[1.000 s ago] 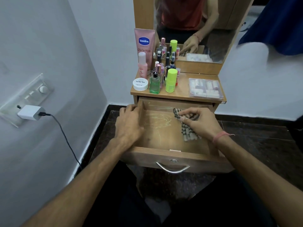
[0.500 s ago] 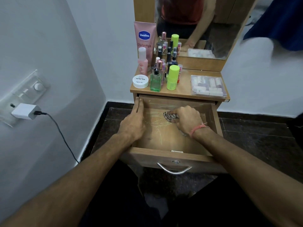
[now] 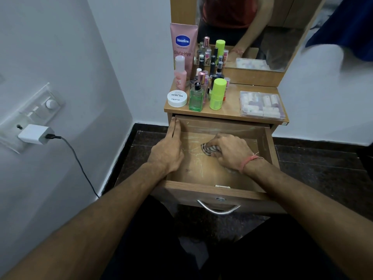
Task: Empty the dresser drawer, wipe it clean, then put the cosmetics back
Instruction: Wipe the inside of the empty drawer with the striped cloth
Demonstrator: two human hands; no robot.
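Pulled-out drawer [image 3: 268, 158] at frame centre, floor bare but streaked with pale marks. Above it, desk [image 3: 232, 113] top crowded: cosmetics clustered at upper centre, tall Vaseline tube [image 3: 183, 47] against the mirror [image 3: 262, 27], green bottle [image 3: 195, 98], lime-capped bottle [image 3: 217, 93], white jar [image 3: 177, 98], clear box [image 3: 261, 105] to the right. Left hand [image 3: 166, 152] flat and open, fingers stretched along the drawer's left wall. Right hand [image 3: 232, 152] closed around a striped cloth [image 3: 209, 148], pressed onto the drawer floor at centre. Charger [image 3: 35, 134] plugged in at left.
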